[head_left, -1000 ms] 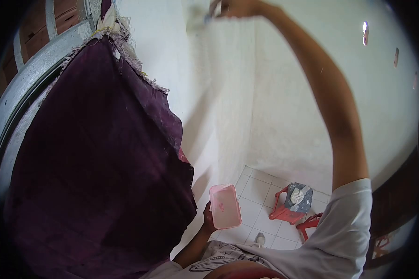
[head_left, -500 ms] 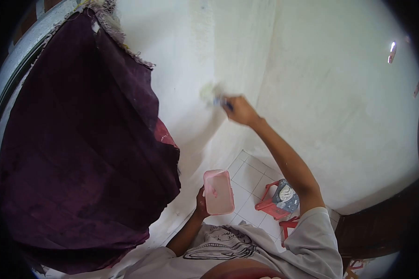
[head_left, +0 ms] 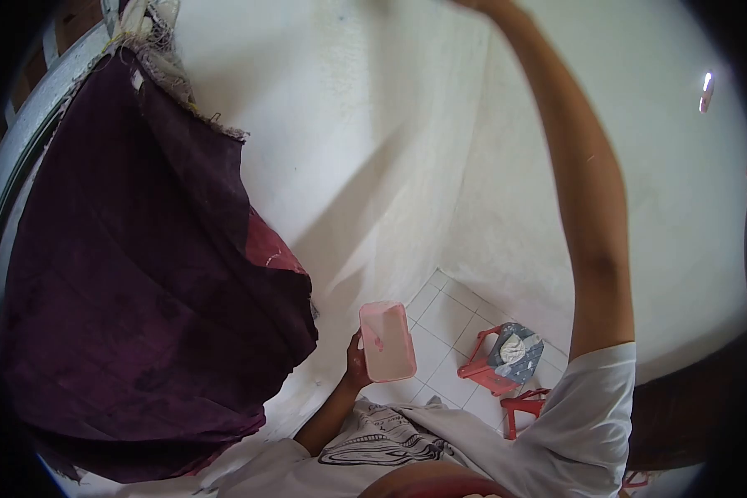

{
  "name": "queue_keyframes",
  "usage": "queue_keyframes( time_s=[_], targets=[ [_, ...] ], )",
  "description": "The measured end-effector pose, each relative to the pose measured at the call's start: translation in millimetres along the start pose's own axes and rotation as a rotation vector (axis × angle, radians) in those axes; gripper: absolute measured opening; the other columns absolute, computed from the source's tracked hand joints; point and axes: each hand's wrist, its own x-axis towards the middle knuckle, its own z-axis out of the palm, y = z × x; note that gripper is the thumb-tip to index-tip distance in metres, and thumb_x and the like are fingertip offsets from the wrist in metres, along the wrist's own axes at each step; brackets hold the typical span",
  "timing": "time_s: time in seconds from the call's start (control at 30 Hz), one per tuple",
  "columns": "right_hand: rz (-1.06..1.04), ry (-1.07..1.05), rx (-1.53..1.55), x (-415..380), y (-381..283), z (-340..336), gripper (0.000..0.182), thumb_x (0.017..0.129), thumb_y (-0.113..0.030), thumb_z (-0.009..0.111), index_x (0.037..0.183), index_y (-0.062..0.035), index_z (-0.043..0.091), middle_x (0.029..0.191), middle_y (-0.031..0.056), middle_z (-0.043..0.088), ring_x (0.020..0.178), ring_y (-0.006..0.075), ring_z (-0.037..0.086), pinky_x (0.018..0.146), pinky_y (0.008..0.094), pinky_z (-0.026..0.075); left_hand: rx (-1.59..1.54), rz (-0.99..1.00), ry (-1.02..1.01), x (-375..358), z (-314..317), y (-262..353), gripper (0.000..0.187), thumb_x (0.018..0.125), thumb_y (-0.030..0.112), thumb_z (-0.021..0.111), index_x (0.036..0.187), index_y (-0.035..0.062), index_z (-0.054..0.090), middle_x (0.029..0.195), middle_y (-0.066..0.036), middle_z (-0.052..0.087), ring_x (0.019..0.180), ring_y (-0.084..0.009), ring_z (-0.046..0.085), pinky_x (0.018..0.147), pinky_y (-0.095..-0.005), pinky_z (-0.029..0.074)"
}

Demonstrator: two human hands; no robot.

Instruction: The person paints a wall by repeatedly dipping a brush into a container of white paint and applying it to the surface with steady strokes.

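Note:
My left hand (head_left: 357,362) is wrapped round the side of a pink rectangular container (head_left: 388,342), low in the middle of the head view. Pale liquid or residue shows inside it. Raised high along the white wall (head_left: 332,124), my right arm reaches the top edge, where only a small part of my right hand (head_left: 476,3) shows. Its fingers are cut off by the frame. A small blurred dark shape sits at the top edge left of it, too unclear to name.
Dark purple cloth (head_left: 149,290) hangs over a large item at the left. Below on the tiled floor (head_left: 444,319) stands a red stool (head_left: 494,375) with a grey cover and a whitish lump on top. Another red stool (head_left: 523,407) is beside it. Brown furniture (head_left: 681,415) is at the lower right.
My right hand, which gripped a brush against the wall, has moved up to the top edge, mostly out of view. My left hand and the container have hardly moved.

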Motion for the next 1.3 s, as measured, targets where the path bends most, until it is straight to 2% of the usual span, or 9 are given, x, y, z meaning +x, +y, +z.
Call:
queue_keyframes(
  time_s=[0.17, 0.37, 0.53, 0.77, 0.8, 0.9, 1.03, 1.07, 1.3],
  targets=[
    [0.138, -0.019, 0.266, -180, -26, 133, 0.024, 0.089, -0.01, 0.065, 0.111, -0.0018, 0.07, 0.074, 0.0219, 0.067, 0.057, 0.0312, 0.063, 0.06, 0.0388, 0.053, 0.066, 0.015, -0.09, 4, -19, 1, 0.074, 0.095, 0.061, 0.041, 0.152, 0.0129, 0.038, 0.138, -0.018, 0.054, 0.125, -0.0345, 0.057, 0.105, -0.0533, 0.047],
    [0.145, -0.818, 0.389, -327, -27, 176, 0.016, 0.082, -0.002, 0.063, 0.097, 0.0014, 0.07, 0.094, 0.0233, 0.069, 0.074, 0.0362, 0.066, 0.075, 0.0426, 0.055, 0.178, -0.03, -0.121, 3, -16, 2, 0.074, 0.096, 0.06, 0.038, 0.153, 0.0122, 0.036, 0.14, -0.017, 0.053, 0.127, -0.0338, 0.056, 0.107, -0.0531, 0.046],
    [0.446, -0.365, 0.758, -228, -19, 77, 0.061, 0.088, -0.008, 0.071, 0.143, -0.0014, 0.047, 0.077, 0.0131, 0.068, 0.056, 0.0211, 0.068, 0.058, 0.0366, 0.055, 0.133, -0.063, -0.141, 8, -22, 16, 0.073, 0.096, 0.057, 0.039, 0.155, 0.0147, 0.034, 0.148, -0.014, 0.048, 0.136, -0.0349, 0.049, 0.115, -0.0552, 0.038],
    [-0.019, 0.237, -0.043, -33, -6, -28, 0.024, 0.099, -0.023, 0.06, 0.096, -0.0019, 0.07, 0.069, 0.0079, 0.059, 0.058, 0.0153, 0.049, 0.06, 0.0357, 0.044, 0.133, -0.006, -0.055, -1, -13, 17, 0.073, 0.097, 0.059, 0.036, 0.154, 0.014, 0.034, 0.144, -0.014, 0.051, 0.13, -0.0326, 0.054, 0.109, -0.0546, 0.044],
    [0.029, 0.211, -0.061, -10, -15, -35, 0.031, 0.092, -0.022, 0.063, 0.118, -0.006, 0.07, 0.091, 0.0201, 0.072, 0.08, 0.0342, 0.071, 0.078, 0.0416, 0.055, 0.087, 0.002, -0.045, 1, -17, 15, 0.073, 0.097, 0.059, 0.037, 0.154, 0.0139, 0.034, 0.143, -0.014, 0.052, 0.13, -0.0328, 0.054, 0.108, -0.0545, 0.044],
    [0.102, 0.128, 0.139, 31, -22, -31, 0.028, 0.092, -0.019, 0.065, 0.109, 0.0012, 0.074, 0.078, 0.014, 0.073, 0.063, 0.0187, 0.063, 0.062, 0.0339, 0.053, 0.13, 0.054, -0.156, 1, -3, 9, 0.073, 0.097, 0.059, 0.038, 0.155, 0.0141, 0.034, 0.143, -0.014, 0.051, 0.131, -0.0331, 0.053, 0.109, -0.0549, 0.043],
    [-0.085, 0.246, 0.165, -28, -12, 67, 0.036, 0.092, -0.015, 0.067, 0.125, -0.0033, 0.064, 0.085, 0.0197, 0.071, 0.062, 0.0263, 0.065, 0.062, 0.0385, 0.052, 0.077, 0.042, -0.106, 9, -24, 2, 0.074, 0.097, 0.06, 0.038, 0.155, 0.0142, 0.034, 0.143, -0.015, 0.051, 0.131, -0.033, 0.053, 0.109, -0.0548, 0.043],
    [0.072, 0.084, 0.241, -62, -35, 68, 0.034, 0.089, -0.011, 0.061, 0.121, 0.0008, 0.064, 0.088, 0.0247, 0.07, 0.079, 0.0423, 0.069, 0.075, 0.0424, 0.056, 0.06, 0.035, -0.119, 12, -25, 1, 0.074, 0.097, 0.06, 0.039, 0.154, 0.0142, 0.035, 0.143, -0.014, 0.051, 0.131, -0.0332, 0.053, 0.11, -0.0549, 0.043],
    [0.112, -0.633, 0.321, -254, -9, 149, 0.032, 0.085, -0.005, 0.062, 0.116, -0.0018, 0.07, 0.092, 0.0235, 0.069, 0.077, 0.0367, 0.066, 0.08, 0.0427, 0.055, 0.154, 0.065, -0.166, 7, -27, 21, 0.076, 0.096, 0.062, 0.04, 0.155, 0.015, 0.034, 0.146, -0.013, 0.049, 0.134, -0.0334, 0.051, 0.112, -0.0557, 0.04]
  ],
)
